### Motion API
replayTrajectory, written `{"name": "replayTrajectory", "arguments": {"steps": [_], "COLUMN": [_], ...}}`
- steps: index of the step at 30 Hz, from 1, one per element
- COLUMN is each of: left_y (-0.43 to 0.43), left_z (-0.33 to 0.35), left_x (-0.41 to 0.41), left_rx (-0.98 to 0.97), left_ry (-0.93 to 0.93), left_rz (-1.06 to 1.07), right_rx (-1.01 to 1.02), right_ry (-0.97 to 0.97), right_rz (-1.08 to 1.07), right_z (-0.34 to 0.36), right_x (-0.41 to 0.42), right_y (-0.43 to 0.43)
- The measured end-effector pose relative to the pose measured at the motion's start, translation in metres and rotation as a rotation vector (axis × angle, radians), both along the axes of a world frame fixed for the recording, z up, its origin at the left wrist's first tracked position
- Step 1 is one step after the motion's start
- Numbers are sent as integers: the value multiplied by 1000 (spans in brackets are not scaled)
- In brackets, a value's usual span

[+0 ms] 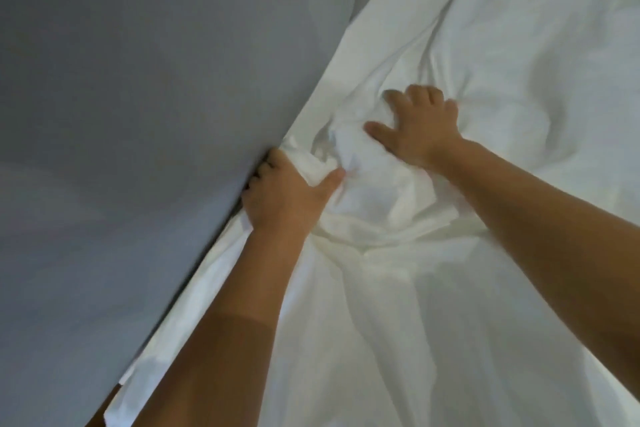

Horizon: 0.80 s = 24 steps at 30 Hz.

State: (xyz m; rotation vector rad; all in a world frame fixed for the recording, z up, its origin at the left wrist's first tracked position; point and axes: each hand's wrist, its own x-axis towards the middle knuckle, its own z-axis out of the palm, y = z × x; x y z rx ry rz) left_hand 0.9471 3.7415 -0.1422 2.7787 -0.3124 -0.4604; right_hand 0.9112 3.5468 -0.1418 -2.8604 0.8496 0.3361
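A white bed sheet (485,80) covers the right half of the view and is bunched into a wrinkled mound between my hands. My left hand (284,198) grips a fold of the sheet at its edge, right against the grey wall, thumb over the cloth and fingers curled behind it. My right hand (419,128) lies on top of the mound with fingers spread and bent into the fabric. Both bare forearms reach in from the bottom.
A plain grey wall (138,114) fills the left half and meets the sheet's edge along a diagonal line. A narrow dark gap (100,409) shows between wall and bed at the bottom left.
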Motion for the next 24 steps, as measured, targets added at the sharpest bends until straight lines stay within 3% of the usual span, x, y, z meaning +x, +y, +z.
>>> {"name": "replayTrajectory", "arguments": {"steps": [2, 5, 7, 9, 11, 13, 18, 21, 24], "left_y": [-17, -60, -98, -134, -162, -182, -216, -222, -222], "left_z": [5, 15, 12, 0, -15, -27, -32, -18, -13], "left_x": [5, 17, 32, 50, 60, 57, 52, 71, 100], "left_rx": [58, -34, -133, -166, -174, -169, -297, -501, -594], "left_ry": [-122, -250, -87, 177, 332, 338, 365, 445, 335], "left_rz": [-120, -333, -332, -253, -204, -222, -309, -160, 39], "right_rx": [50, 139, 141, -2, -152, -165, 110, 217, 226], "right_ry": [164, 121, -70, -238, -210, -82, -14, -160, -469], "right_rz": [-39, -13, -49, -131, -248, -370, -518, -502, -549], "right_z": [-20, -35, -26, -14, -7, -9, -32, -32, -14], "right_x": [-15, -22, -16, -15, -23, -33, -39, -38, -38], "right_y": [-3, -5, -21, -44, -70, -90, -105, -105, -117]}}
